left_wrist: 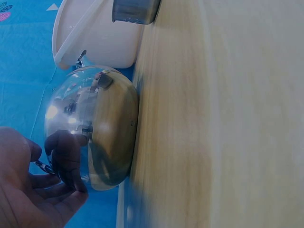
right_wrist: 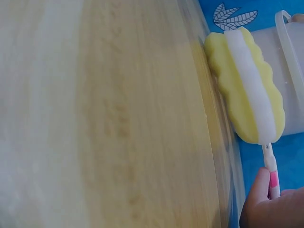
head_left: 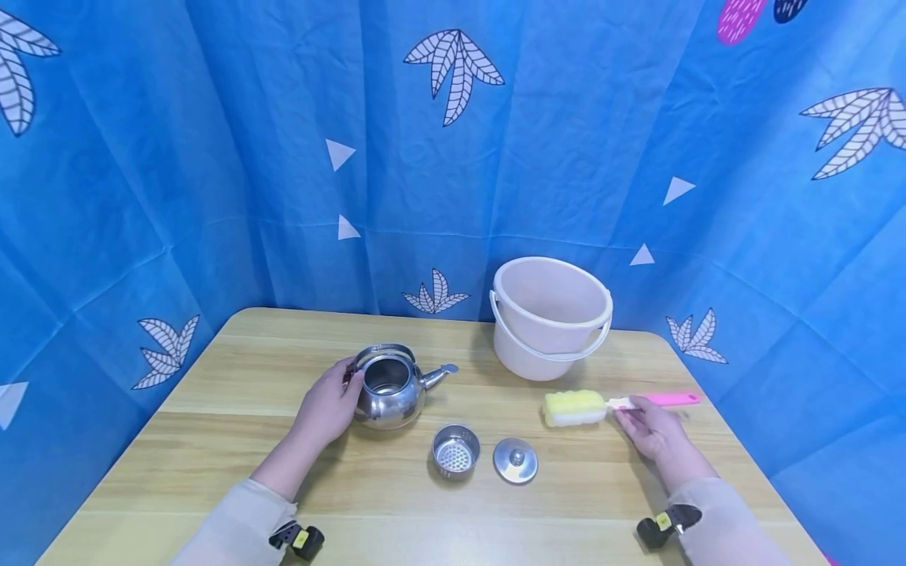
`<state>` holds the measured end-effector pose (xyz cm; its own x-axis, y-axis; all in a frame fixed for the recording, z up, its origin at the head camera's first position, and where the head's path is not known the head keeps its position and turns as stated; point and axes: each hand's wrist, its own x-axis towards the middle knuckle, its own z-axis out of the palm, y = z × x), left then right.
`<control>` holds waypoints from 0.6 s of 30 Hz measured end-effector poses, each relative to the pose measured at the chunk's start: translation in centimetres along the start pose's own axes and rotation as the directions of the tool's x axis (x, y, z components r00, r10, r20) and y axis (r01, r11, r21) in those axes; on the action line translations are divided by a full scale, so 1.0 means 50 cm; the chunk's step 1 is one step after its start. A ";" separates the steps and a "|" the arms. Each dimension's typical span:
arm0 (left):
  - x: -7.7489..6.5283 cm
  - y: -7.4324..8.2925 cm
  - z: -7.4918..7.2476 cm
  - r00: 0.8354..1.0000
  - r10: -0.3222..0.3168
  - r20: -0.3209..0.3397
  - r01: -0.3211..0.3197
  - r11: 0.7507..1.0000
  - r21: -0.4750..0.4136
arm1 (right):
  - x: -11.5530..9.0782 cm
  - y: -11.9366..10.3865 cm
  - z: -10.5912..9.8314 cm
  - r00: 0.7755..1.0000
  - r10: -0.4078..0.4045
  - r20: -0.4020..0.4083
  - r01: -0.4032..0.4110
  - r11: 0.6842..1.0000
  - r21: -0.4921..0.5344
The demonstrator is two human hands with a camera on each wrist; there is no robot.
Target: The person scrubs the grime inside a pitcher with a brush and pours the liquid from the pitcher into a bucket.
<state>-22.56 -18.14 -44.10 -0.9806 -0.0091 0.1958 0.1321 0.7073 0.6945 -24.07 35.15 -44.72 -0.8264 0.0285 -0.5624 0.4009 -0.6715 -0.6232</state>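
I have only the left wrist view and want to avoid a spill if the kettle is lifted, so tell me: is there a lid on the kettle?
Observer: No, the metal lid lies on the table, apart from the kettle.
Operator: Thanks. My picture lacks the right hand; what is it doing?
Observer: It holds a sponge brush by the handle.
Operator: Last one: I catch a metal cup at the top of my picture. What is its bottom like inside?
Observer: It is pierced with many small holes.
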 end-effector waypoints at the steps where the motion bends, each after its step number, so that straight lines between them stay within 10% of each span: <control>1: 0.000 -0.001 0.000 1.000 0.001 0.001 -0.001 1.000 0.000 | 0.002 0.000 -0.002 1.000 0.011 0.009 -0.012 1.000 0.003; 18: 0.000 -0.004 0.003 1.000 0.002 0.002 -0.002 1.000 0.001 | 0.004 0.002 -0.027 0.993 0.081 0.085 -0.094 0.983 0.158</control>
<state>-22.61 -18.18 -44.33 -0.9806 -0.0062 0.1958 0.1340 0.7081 0.6933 -23.63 36.09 -45.63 -0.8219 -0.0893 -0.5626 0.4090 -0.7799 -0.4738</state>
